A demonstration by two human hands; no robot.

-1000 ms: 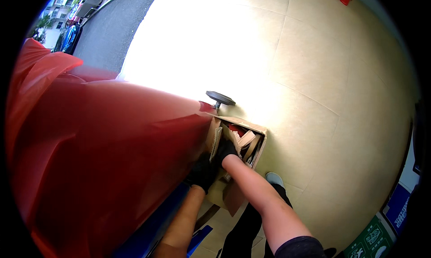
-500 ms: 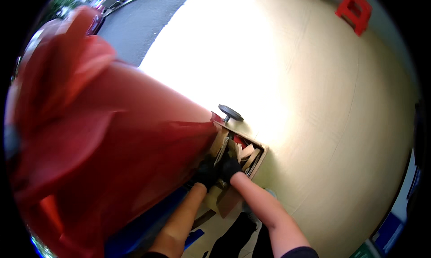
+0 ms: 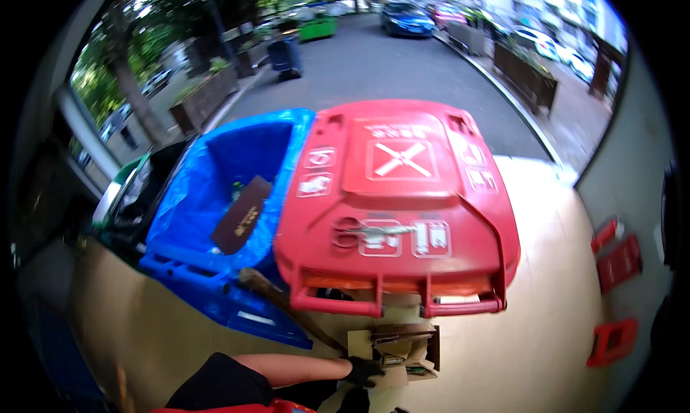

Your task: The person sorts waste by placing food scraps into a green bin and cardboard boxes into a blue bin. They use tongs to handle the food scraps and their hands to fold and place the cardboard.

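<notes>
My left hand [image 3: 363,370], in a black glove, reaches in from the lower edge to the near left side of an open cardboard box [image 3: 393,376]. Its fingers are dark and blurred against a box flap, so I cannot tell whether they grip it. Several torn cardboard pieces [image 3: 415,354] fill the box on the floor. Close to the glove ends a wooden stick [image 3: 287,305], slanting down from the blue bin. My right hand cannot be made out. Scissors with dark red handles [image 3: 366,232] lie on the closed lid of a red bin [image 3: 402,179] above the box.
A blue bin [image 3: 162,248] with a blue liner stands left of the red one, holding a dark red flat piece [image 3: 243,215]. Further left is a green-rimmed bin [image 3: 115,197] with a black liner. A red stool [image 3: 613,341] is at the right. Beyond lies a road [image 3: 345,64].
My view has swung up and left, from the red bin's side to its lid and the road. Both gloved hands were in the box; now only my left shows clearly at its edge.
</notes>
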